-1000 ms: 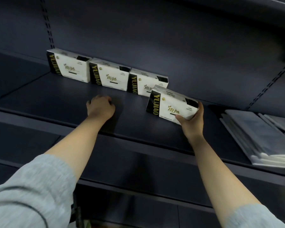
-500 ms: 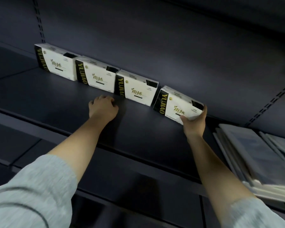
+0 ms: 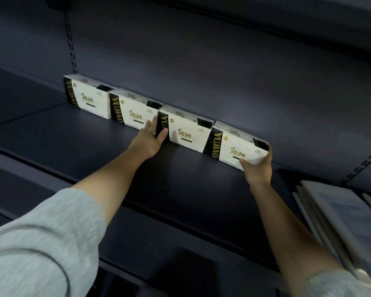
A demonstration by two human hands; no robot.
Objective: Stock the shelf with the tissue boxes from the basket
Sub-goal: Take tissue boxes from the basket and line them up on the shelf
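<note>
The back of the shelf [image 3: 94, 146] was blocked by a row of four tissue boxes [image 3: 186, 130] set against the rear wall. In front of that row, open shelf surface was left, crossed by two forearms. To the right of the row, passage was obstructed by a stack of flat packets [image 3: 341, 221]. Left of the row, bare shelf was left.

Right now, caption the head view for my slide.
Right hand seats the fourth tissue box on the shelf; left hand steadies the third.
</note>
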